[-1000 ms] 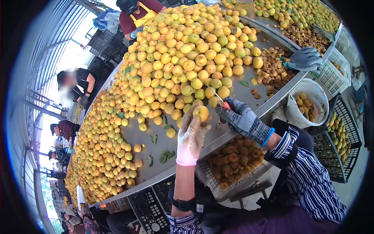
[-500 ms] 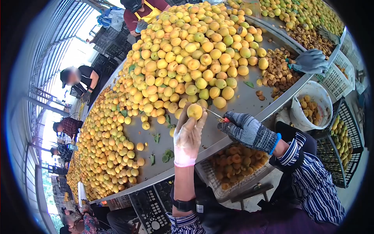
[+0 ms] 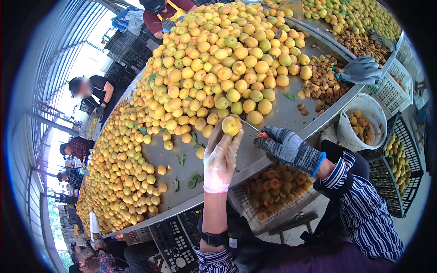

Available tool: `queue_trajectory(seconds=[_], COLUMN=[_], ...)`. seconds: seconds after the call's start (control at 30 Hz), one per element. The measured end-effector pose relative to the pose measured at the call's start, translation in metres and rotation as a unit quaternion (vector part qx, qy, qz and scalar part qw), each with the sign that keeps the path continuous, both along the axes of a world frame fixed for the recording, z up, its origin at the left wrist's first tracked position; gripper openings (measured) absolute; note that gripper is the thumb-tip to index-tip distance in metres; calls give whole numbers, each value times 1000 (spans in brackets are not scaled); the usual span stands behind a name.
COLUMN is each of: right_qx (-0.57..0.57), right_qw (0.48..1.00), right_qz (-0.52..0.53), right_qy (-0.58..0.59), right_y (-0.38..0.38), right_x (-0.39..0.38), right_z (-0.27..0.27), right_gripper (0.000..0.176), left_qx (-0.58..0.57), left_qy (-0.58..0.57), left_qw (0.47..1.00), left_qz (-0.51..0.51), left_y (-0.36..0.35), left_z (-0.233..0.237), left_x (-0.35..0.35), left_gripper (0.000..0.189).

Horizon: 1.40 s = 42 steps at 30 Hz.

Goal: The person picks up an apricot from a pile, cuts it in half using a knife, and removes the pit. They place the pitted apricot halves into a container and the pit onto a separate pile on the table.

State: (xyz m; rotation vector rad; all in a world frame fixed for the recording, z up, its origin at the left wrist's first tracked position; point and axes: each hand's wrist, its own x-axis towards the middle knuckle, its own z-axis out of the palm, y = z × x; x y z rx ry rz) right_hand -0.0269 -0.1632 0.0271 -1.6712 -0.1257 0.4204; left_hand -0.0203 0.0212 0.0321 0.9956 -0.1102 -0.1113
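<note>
My left hand, in a pale glove with a pink cuff, holds up a yellow-orange fruit between thumb and fingers. My right hand, in a dark grey knitted glove with a blue cuff, is closed on a thin metal tool with a red handle. The tool's shaft reaches left to the upper side of the fruit; its tip is hard to make out. Just beyond both hands rises a big pile of similar fruit on the metal table.
Brown pits and a spare grey glove lie at the right. Below the table edge stands a crate of fruit halves; a white bucket and a black crate are rightward. Several people work at the left and top.
The fruit in my left hand has turned and moved slightly up and right, the tool still against it. The co-worker's gloved hand at the top has shifted.
</note>
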Motion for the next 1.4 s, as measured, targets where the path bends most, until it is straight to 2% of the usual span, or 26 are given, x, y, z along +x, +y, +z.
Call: queue_trajectory(seconds=[0.3,0.4,0.47,0.53,0.67,0.73,0.87,1.0,1.13,1.27,1.4], right_qx=[-1,20,1,11,21,18,19,65,44,30,-8], right_qw=[999,1000,998,999,1000,999,999,996,998,997,997], right_qz=[-1,4,20,27,21,31,21,28,44,51,47], right_qy=[35,21,-60,-45,2,15,47,47,21,-51,-63], right_y=[1,1,0,1,3,2,1,-1,-2,-5,-8], right_x=[0,0,0,1,1,1,1,-1,-6,-7,-7], right_z=[0,-3,-6,-12,-12,-8,-3,-5,1,-3,-1], right_gripper=[21,21,20,20,21,21,22,21,20,19,19], left_qx=[4,13,29,-22,-107,-60,-94,-81,-53,-9,61], left_qy=[6,43,60,61,126,102,129,90,44,19,-13], left_qw=[1000,999,997,992,977,991,984,992,997,998,995], left_qz=[1,-18,-31,-111,-136,-62,-77,-37,45,62,80], left_y=[3,8,14,17,8,2,7,5,2,5,0], left_z=[-7,-10,-19,-25,-21,-15,-23,-25,-22,-24,-20], left_x=[1,0,2,6,8,5,11,14,14,14,10], left_gripper=[48,46,44,38,35,36,38,37,39,43,47])
